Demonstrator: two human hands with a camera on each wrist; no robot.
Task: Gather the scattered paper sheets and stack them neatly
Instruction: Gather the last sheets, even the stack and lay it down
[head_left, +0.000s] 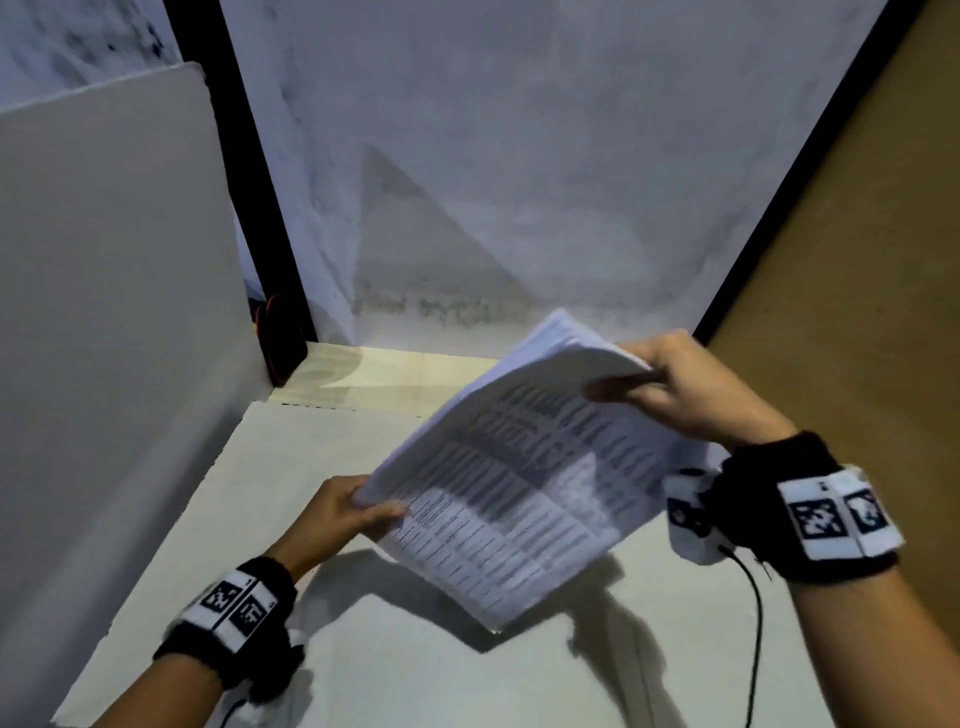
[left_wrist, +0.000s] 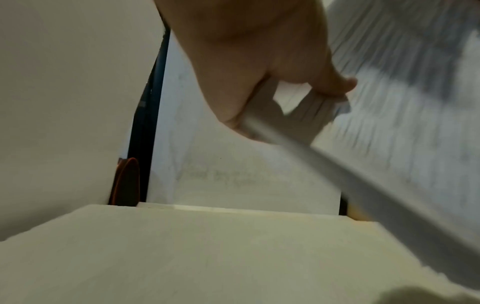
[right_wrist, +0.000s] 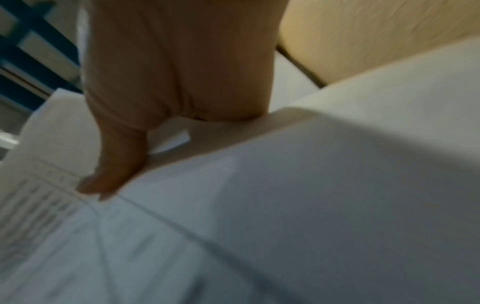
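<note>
A bundle of printed paper sheets (head_left: 519, 467) hangs tilted in the air above the pale table (head_left: 415, 675). My left hand (head_left: 358, 506) pinches its near left corner, thumb on top. My right hand (head_left: 670, 384) grips the far right edge, thumb across the top sheet. In the left wrist view the sheets (left_wrist: 389, 144) run off to the right as a blur, with the left hand (left_wrist: 298, 92) holding their edge. The right wrist view shows the right hand (right_wrist: 145, 131) with its thumb lying on the sheets (right_wrist: 259, 205). No loose sheet shows on the table.
A white panel (head_left: 114, 312) stands along the left side and a brown board (head_left: 857, 260) along the right. A pale wall (head_left: 519, 182) closes the back. A dark object with an orange rim (head_left: 278, 338) sits in the far left corner. Cables hang from both wristbands.
</note>
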